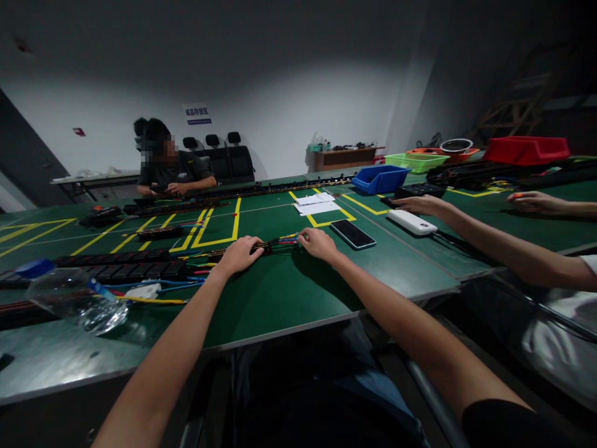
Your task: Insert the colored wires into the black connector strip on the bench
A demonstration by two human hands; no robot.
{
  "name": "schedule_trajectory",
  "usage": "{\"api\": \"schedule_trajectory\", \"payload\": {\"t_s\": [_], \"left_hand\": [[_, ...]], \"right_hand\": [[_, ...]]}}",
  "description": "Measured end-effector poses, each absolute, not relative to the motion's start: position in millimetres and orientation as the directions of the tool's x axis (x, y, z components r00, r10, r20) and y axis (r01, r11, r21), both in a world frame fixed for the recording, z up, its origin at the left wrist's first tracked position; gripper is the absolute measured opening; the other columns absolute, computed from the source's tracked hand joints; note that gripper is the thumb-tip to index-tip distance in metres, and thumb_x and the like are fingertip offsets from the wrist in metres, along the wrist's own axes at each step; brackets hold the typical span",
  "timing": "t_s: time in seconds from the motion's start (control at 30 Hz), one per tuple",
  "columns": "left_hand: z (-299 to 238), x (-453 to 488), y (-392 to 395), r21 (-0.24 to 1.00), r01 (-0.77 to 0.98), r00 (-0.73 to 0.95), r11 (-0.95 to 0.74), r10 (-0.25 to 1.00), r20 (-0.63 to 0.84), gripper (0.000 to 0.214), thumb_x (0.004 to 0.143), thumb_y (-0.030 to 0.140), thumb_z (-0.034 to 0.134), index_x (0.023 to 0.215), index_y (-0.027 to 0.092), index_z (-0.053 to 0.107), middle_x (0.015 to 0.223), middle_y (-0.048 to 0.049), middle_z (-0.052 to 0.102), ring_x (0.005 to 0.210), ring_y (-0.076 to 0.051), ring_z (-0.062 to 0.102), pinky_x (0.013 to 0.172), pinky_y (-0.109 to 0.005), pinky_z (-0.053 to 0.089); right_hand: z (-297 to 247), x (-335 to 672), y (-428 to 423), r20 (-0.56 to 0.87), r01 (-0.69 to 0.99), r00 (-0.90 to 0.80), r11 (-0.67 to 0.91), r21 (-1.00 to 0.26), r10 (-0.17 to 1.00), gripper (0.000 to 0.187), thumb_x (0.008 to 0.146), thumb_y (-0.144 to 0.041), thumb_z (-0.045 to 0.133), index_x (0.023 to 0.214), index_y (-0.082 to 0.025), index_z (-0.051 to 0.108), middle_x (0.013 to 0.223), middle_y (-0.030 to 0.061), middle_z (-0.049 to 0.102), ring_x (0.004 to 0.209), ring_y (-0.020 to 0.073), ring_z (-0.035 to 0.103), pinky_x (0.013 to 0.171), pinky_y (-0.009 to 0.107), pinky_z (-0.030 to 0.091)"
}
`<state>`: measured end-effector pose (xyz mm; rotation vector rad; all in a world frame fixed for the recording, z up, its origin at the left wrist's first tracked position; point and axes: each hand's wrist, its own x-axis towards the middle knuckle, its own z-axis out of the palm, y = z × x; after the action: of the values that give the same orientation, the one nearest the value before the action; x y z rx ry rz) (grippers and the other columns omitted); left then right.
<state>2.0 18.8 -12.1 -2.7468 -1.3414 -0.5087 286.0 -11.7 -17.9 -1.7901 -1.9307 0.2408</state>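
A thin wire harness (278,243) with a dark wrapped bundle and several coloured wires lies across the green table in front of me. My left hand (239,255) is closed over its dark wrapped part, with thumb and fingers around it. At the harness's right end, my right hand (319,243) pinches the wire ends between thumb and fingers; the tips themselves are mostly hidden. Just beyond my right hand lies a dark-screened phone (353,234). Left of my left hand, blue, red and yellow wires (175,284) run from black ribbed parts (125,272).
A clear water bottle (88,298) lies at the left front. White papers (317,203), a blue bin (380,179) and a white power-bank-like device (411,222) are at right. A co-worker's arms (471,231) reach in there. Another person (175,168) sits across the table.
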Motion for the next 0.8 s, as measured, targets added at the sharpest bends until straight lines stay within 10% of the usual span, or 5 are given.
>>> {"api": "schedule_trajectory", "payload": {"t_s": [0.4, 0.8], "left_hand": [[-11, 0, 18, 0.11, 0.771, 0.575, -0.628, 0.759, 0.306, 0.038, 0.1, 0.046, 0.046, 0.119, 0.021, 0.067, 0.117, -0.0105, 0.07, 0.106, -0.027, 0.066, 0.095, -0.04, 0.052], [-10, -1, 16, 0.119, 0.774, 0.567, -0.622, 0.764, 0.308, 0.037, 0.1, 0.045, 0.046, 0.118, 0.021, 0.067, 0.115, -0.0103, 0.07, 0.106, -0.026, 0.066, 0.094, -0.04, 0.052]], "right_hand": [[-25, 286, -4, 0.278, 0.798, 0.006, 0.163, -0.58, 0.961, 0.033, 0.096, -0.034, 0.053, 0.116, -0.02, 0.075, 0.109, 0.0091, 0.076, 0.095, 0.022, 0.067, 0.078, 0.027, 0.045], [-17, 283, -4, 0.161, 0.256, -0.012, 0.159, -0.954, 0.987, 0.035, 0.09, -0.027, 0.058, 0.118, -0.012, 0.071, 0.075, 0.0006, 0.063, 0.052, 0.0082, 0.045, 0.048, 0.02, 0.034]]}}
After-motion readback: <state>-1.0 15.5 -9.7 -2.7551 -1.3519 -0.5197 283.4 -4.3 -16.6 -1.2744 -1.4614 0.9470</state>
